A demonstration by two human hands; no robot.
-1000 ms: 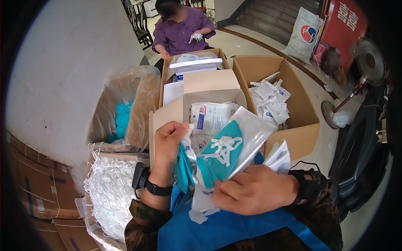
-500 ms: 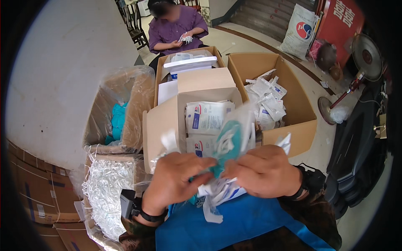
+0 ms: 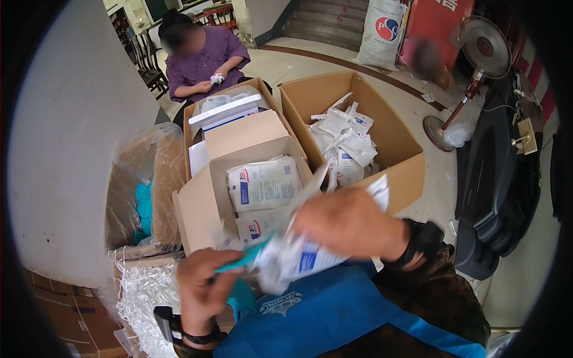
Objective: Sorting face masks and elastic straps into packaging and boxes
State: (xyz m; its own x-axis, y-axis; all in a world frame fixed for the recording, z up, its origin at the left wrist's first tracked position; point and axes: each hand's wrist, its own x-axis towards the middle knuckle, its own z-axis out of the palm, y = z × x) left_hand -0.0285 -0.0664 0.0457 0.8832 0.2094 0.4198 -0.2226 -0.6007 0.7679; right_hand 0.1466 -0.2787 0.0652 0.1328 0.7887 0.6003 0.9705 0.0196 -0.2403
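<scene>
Both forearms entered from the lower edge of the frame and met near its lower middle. The left hand (image 3: 206, 285) sat at lower left, back of the hand toward the camera, fingers curled shut in a tight grip, a dark band round its wrist. The right hand (image 3: 352, 224) lay higher, right of centre, blurred, knuckles up, fingers closed downward in a grip. Its wrist bore a dark band too, and a camouflage sleeve covered the forearm behind it.

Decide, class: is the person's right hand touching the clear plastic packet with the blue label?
Touching. The head view shows the right hand closed over the clear plastic packet, fingers gripping its upper part with no gap.
</scene>
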